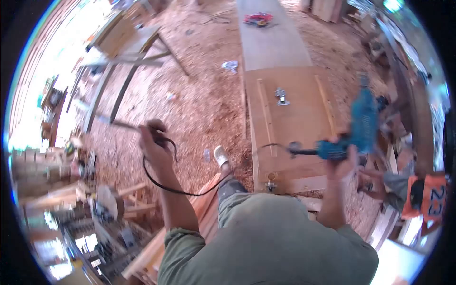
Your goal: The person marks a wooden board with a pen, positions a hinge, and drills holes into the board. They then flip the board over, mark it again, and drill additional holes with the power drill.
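Note:
My right hand (343,161) is wrapped round the handle of a teal power drill (365,121), whose chuck points away from me. The drill is smeared by motion. From its handle end a black cord (178,191) loops across to my left hand (154,137), raised on the left with fingers closed on the cord. A thin grey length sticks out leftward beside that hand, too blurred to name. Below the drill lies a brown wooden panel (297,126) with two wooden strips and a metal hinge (281,97) on it. Another metal fitting (270,185) lies near the panel's close edge.
A red tool (258,19) rests on the far pale board (273,45). Wood shavings (204,104) cover the floor. A wooden trestle table (123,42) stands at far left, and planks (204,202) lie by my leg. A person in an orange shirt (424,197) is at right.

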